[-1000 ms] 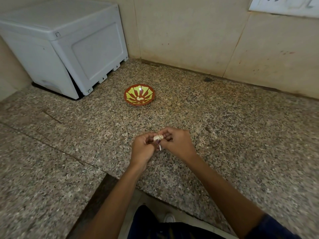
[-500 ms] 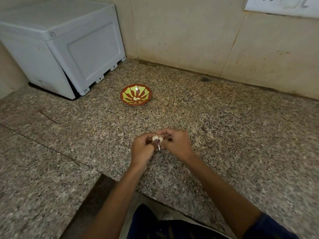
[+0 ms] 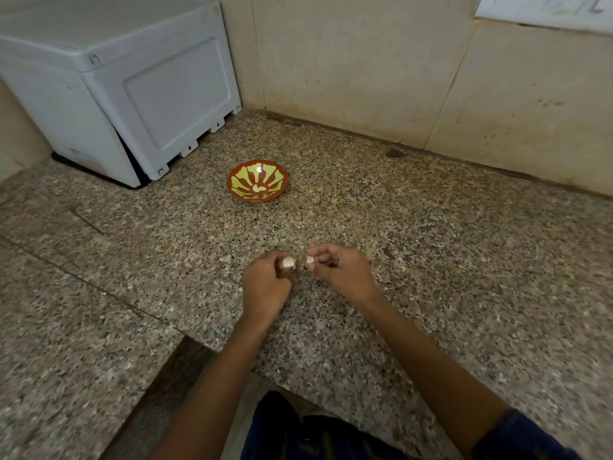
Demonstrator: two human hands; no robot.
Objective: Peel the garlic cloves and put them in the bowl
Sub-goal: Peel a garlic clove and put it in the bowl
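Peeling garlic over a speckled granite counter [image 3: 431,260].

At frame centre: left hand [image 3: 265,287], fingers curled round a pale garlic clove [image 3: 288,261]; right hand [image 3: 341,272] just beside, apart, fingertips pinching a small white piece [image 3: 310,259], clove or skin impossible to tell. Above them, well apart: red-and-yellow bowl [image 3: 257,181], a pale peeled clove [image 3: 259,188] inside. Upper left: white box [image 3: 116,78].

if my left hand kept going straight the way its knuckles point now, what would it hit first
Probably the bowl. The left hand, gripping a garlic clove, points away across bare counter towards it. Depth is unclear, so it might pass just right of it.
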